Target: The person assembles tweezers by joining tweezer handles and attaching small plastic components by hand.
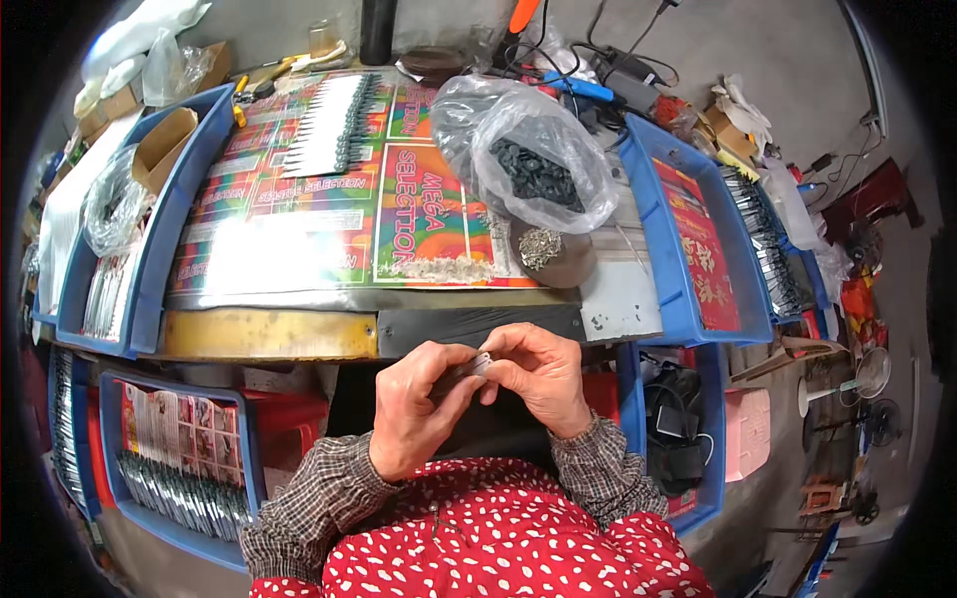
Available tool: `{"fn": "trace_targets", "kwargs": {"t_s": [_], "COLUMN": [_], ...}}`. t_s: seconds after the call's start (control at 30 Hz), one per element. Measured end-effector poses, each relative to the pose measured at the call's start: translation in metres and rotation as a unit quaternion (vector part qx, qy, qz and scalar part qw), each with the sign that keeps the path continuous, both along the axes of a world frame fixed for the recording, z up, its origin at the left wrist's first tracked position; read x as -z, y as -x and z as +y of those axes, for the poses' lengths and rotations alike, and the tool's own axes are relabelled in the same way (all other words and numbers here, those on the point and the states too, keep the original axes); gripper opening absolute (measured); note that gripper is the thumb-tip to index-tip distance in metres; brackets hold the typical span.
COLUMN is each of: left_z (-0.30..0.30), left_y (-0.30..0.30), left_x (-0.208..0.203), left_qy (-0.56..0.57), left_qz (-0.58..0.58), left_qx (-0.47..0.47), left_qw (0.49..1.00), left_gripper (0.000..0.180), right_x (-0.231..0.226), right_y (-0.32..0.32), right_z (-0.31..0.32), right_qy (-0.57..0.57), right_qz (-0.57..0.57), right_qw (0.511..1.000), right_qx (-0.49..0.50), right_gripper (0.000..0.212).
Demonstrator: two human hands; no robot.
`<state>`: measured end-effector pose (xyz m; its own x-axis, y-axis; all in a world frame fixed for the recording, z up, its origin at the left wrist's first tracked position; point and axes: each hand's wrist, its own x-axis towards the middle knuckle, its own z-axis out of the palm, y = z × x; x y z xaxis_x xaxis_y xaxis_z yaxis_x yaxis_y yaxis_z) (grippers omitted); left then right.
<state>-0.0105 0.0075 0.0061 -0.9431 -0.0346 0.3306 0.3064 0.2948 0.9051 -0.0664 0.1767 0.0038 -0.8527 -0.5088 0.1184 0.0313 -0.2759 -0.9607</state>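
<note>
My left hand (424, 404) and my right hand (538, 374) meet in front of the table's near edge. Between their pinched fingertips is a small pale, shiny piece (479, 363); the fingers cover most of it, so its kind does not show. Both thumbs and forefingers press on it. Beyond my hands, a round dark dish (573, 261) holds a heap of tiny silvery metal parts (539, 248). Behind it stands an open clear plastic bag (595, 199) with many small black pieces (536, 171) inside.
A row of slender dark-tipped items (334, 125) lies on the colourful printed table cover (429, 209). Blue crates stand at the table's left (184, 214) and right (653, 214). Lower left, another blue crate (249, 439) holds packed items. Cables (558, 60) tangle at the back.
</note>
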Motion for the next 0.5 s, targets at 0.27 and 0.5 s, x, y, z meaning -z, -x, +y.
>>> {"fn": "trace_targets", "kwargs": {"t_s": [0.27, 0.5], "left_z": [-0.014, -0.024], "left_y": [0.009, 0.012], "left_x": [-0.001, 0.0], "left_qy": [0.088, 0.097], "left_qz": [0.048, 0.048], "left_qx": [-0.005, -0.016], "left_qw": [0.995, 0.994], "left_gripper": [0.023, 0.024], "right_x": [-0.044, -0.039], "right_y": [0.059, 0.174], "right_z": [0.019, 0.025], "right_qy": [-0.229, -0.427], "right_qz": [0.191, 0.444], "right_qw": [0.949, 0.752], "right_qx": [0.101, 0.234], "right_gripper": [0.012, 0.015]}}
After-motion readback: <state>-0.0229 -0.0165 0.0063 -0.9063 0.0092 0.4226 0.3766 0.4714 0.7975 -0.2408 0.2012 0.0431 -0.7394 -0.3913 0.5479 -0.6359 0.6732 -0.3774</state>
